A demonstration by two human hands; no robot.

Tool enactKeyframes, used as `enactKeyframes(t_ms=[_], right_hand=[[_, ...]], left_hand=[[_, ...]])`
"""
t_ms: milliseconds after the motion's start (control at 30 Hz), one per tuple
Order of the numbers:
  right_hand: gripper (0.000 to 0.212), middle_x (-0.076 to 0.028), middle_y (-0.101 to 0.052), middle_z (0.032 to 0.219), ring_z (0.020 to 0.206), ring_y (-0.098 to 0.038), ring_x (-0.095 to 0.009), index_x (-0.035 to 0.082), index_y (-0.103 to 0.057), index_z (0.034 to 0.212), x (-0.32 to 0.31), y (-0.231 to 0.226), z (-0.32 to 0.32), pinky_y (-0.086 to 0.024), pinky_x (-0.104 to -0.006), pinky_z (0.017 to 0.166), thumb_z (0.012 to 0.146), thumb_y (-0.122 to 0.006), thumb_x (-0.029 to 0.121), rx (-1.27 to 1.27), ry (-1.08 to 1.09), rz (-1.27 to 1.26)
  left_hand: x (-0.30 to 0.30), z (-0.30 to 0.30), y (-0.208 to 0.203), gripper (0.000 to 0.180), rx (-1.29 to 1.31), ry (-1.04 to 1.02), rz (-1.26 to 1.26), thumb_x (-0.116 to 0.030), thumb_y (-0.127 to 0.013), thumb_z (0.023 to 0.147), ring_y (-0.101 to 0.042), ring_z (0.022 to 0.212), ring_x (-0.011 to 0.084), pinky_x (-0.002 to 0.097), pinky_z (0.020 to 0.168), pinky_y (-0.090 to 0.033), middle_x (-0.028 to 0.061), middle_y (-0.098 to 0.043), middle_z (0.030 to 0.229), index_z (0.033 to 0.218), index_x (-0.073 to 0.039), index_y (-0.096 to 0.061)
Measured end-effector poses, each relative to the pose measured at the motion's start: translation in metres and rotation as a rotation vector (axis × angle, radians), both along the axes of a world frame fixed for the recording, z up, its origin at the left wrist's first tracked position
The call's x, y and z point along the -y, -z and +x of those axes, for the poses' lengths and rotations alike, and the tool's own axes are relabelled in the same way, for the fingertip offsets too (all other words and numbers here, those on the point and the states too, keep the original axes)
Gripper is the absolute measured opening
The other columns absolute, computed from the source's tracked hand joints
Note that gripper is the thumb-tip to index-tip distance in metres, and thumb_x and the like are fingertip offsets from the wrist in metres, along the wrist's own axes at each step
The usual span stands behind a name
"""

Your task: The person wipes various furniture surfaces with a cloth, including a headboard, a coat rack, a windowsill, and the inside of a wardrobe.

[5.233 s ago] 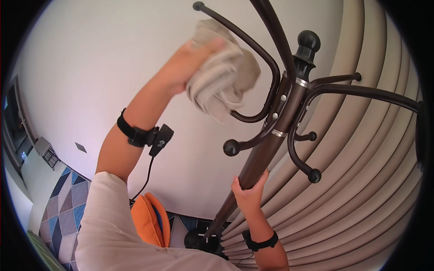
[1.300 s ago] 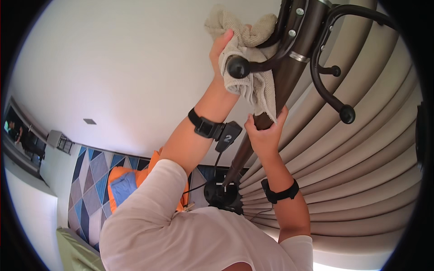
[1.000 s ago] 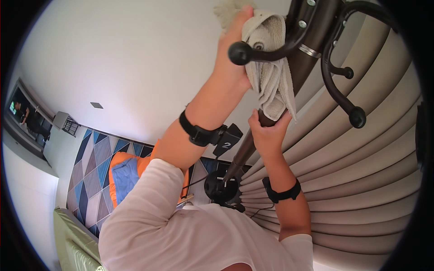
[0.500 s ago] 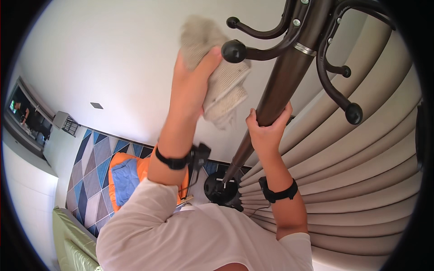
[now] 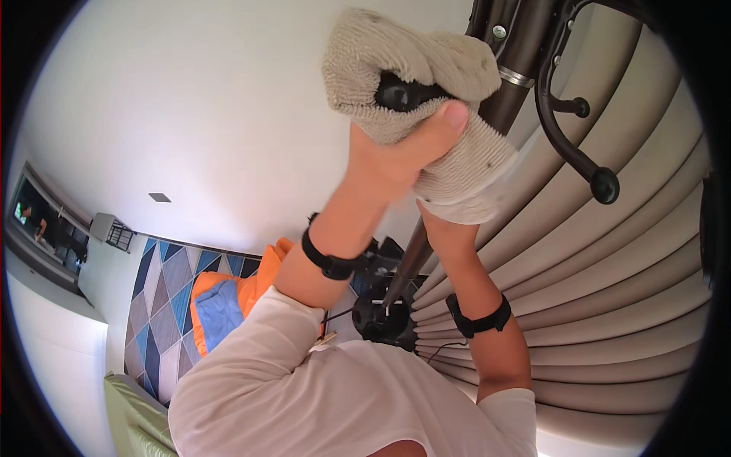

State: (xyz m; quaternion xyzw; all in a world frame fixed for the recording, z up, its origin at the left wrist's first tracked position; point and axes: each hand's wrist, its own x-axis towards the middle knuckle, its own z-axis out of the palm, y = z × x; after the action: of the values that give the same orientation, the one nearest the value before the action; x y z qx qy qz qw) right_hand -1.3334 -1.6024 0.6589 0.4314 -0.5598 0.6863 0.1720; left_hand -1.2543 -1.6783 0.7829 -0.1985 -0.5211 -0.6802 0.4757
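My left hand (image 5: 400,156) grips a beige ribbed cloth (image 5: 468,164), thumb pressed on top. The cloth is folded around one curved hook of a dark brown coat rack; the hook's black ball end (image 5: 397,93) pokes out between the folds. Behind the hanging part of the cloth, my right hand (image 5: 451,234) is at the rack's pole (image 5: 415,255), its fingers hidden. Another hook (image 5: 572,156) curves down on the right, apart from the cloth. Down below, the pole meets a round black base (image 5: 381,316) on the floor.
A pleated beige curtain (image 5: 594,305) hangs close on the right; a white wall (image 5: 228,91) is at the left. Orange fabric (image 5: 263,274) and a blue cloth (image 5: 219,308) lie on the diamond-patterned floor covering (image 5: 164,305). Black straps and a thin cable are on my forearms.
My left hand has moved right with the cloth, which now wraps the left hook and covers my right hand's fingers. Half a second ago the right hand was visibly gripping the pole.
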Motion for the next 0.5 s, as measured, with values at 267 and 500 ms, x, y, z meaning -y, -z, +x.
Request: enactKeyframes(t_ms=[267, 500], right_hand=[[0.089, -0.013, -0.046, 0.122, 0.113, -0.052, -0.021, -0.001, -0.028, 0.135, 0.006, -0.001, 0.004, -0.042, -0.0317, 0.096, 0.066, -0.084, 0.007, 0.065, -0.021, -0.047], [0.068, -0.018, -0.049, 0.136, 0.127, -0.046, -0.026, -0.004, -0.046, 0.13, 0.01, -0.002, 0.004, -0.035, -0.0391, 0.106, 0.071, -0.078, 0.003, -0.058, -0.037, -0.069]], left_hand=[[0.042, -0.031, -0.026, 0.023, -0.496, 0.239, -0.454, 0.0, -0.069, 0.074, -0.059, 0.084, 0.0185, 0.0343, 0.074, -0.049, 0.0075, -0.063, 0.089, 0.095, -0.002, -0.059], [-0.033, -0.006, -0.005, 0.023, -0.121, -0.164, 0.323, -0.01, -0.07, 0.085, -0.06, 0.082, 0.01, 0.0254, 0.074, -0.049, 0.0035, -0.065, 0.094, 0.104, 0.0, -0.062]])
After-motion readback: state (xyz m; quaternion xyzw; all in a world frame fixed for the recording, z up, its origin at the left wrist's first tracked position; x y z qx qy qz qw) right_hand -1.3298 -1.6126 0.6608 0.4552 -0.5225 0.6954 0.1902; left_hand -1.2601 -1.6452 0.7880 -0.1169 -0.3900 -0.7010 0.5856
